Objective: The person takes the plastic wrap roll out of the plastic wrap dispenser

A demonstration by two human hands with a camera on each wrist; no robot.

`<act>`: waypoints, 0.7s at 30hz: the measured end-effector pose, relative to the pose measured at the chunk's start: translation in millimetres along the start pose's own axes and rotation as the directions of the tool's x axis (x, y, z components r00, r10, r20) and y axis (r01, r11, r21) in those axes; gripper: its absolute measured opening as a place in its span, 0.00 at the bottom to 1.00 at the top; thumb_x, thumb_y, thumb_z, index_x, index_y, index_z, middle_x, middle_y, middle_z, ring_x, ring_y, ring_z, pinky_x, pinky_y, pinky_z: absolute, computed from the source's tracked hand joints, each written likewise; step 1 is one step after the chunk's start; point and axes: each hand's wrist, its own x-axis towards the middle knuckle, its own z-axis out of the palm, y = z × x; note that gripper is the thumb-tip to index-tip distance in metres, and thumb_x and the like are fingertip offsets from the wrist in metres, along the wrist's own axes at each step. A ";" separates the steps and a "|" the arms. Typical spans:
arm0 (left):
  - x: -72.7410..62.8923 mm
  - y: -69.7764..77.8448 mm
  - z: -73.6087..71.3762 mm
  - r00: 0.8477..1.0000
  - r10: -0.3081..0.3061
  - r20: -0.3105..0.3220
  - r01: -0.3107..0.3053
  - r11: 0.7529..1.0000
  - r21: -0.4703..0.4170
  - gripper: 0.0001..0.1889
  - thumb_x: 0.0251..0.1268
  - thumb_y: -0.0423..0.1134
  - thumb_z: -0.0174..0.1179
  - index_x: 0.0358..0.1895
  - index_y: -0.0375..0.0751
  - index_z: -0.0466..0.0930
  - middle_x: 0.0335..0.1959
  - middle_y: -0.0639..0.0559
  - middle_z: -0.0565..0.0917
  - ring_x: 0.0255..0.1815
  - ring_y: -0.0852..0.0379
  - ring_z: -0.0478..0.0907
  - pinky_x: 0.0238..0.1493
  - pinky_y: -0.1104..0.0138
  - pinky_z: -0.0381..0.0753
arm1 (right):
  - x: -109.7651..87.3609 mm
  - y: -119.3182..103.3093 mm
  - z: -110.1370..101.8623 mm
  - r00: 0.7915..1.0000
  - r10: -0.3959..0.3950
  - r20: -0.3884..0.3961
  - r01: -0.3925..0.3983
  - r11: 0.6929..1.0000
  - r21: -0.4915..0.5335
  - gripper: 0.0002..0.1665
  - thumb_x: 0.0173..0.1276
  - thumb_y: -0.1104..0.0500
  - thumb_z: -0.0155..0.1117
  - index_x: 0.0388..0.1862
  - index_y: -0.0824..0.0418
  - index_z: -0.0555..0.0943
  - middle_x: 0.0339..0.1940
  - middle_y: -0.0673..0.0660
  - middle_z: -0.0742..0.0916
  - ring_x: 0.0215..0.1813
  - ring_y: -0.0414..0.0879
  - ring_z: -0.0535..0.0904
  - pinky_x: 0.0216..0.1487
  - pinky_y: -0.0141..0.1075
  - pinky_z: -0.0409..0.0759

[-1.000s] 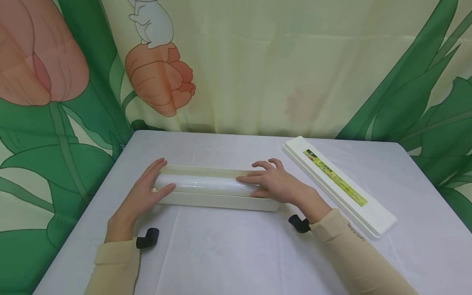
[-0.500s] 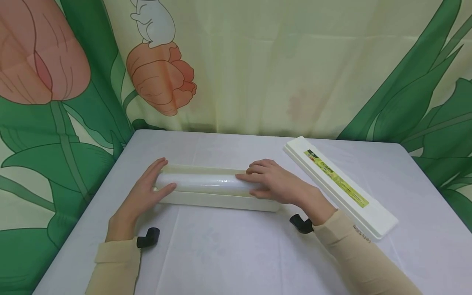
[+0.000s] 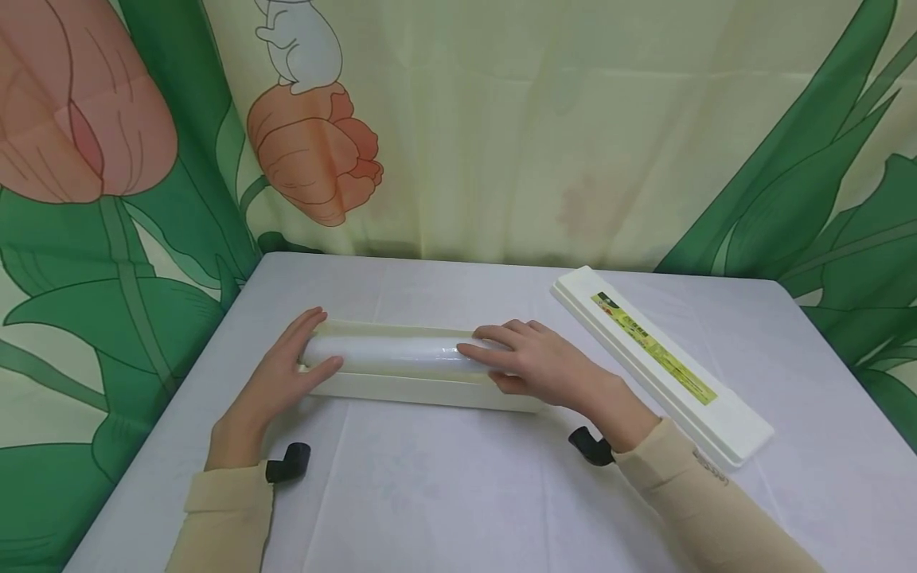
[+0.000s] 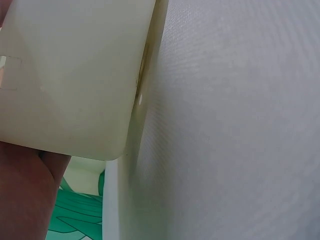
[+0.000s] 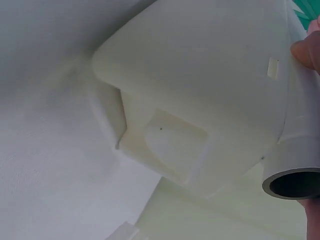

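- At the far left, a printed curtain (image 3: pixel 501 151) hung behind the table (image 3: pixel 430 485); its pink tulip (image 3: pixel 93 111) ran out of view, and the rabbit (image 3: pixel 304 48) was cut off at the top.
- Next came the left sleeve (image 3: pixel 225 517), cut off by the lower edge, with a black wrist piece (image 3: pixel 288 463) beside the cuff.
- The left hand (image 3: pixel 279 374) was spread, its fingers nearly straight, resting on the left end of the white box (image 3: pixel 423 390): thumb over the near rim, fingers at the far corner. The left wrist view caught mostly the end wall, with only parts of the hand at the edges.
- Between the hands, the box sat uncovered on the table, and the shiny white roll (image 3: pixel 394 352) lay lengthwise in it. Whether the roll's right end touched the box floor could not be told.
- The right hand (image 3: pixel 548 362) was partly closed, holding the roll near its right end, which it hid in the head view. The right wrist view showed that hollow end beside the rim, dark inside and cut off by the frame.
- Beyond, the right sleeve (image 3: pixel 716 501) bore lettering too small to read.
- Farthest right, the long lid (image 3: pixel 723 422) lay slantwise, apart from the box; the print on its label (image 3: pixel 655 350) was unreadable.
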 end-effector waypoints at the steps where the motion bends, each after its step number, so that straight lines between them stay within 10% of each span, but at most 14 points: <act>1: -0.1 0.4 -0.2 1.000 0.001 0.000 -0.001 1.000 -0.001 0.43 0.69 0.53 0.63 0.79 0.38 0.55 0.81 0.42 0.51 0.79 0.37 0.49 0.71 0.34 0.53 | -1.5 -0.4 -0.5 1.000 -0.001 -0.008 0.001 1.000 -0.027 0.33 0.63 0.62 0.73 0.68 0.53 0.78 0.59 0.58 0.83 0.50 0.54 0.82 0.42 0.45 0.81; 12: -0.7 1.6 0.0 1.000 0.001 -0.018 -0.001 1.000 -0.014 0.42 0.68 0.49 0.64 0.78 0.37 0.56 0.80 0.42 0.54 0.75 0.36 0.56 0.67 0.33 0.59 | -16.8 -2.2 -11.8 0.997 0.001 -0.072 -0.009 0.994 -0.111 0.36 0.61 0.61 0.73 0.70 0.52 0.76 0.61 0.57 0.82 0.53 0.55 0.81 0.40 0.46 0.80; 21: -0.9 1.5 -0.5 1.000 -0.009 -0.005 0.009 1.000 -0.008 0.44 0.69 0.52 0.63 0.80 0.37 0.52 0.80 0.41 0.53 0.77 0.36 0.52 0.69 0.33 0.56 | -26.6 -0.4 -15.6 0.988 -0.009 -0.155 -0.014 0.989 -0.149 0.24 0.79 0.55 0.44 0.68 0.53 0.77 0.60 0.58 0.83 0.52 0.57 0.80 0.38 0.47 0.80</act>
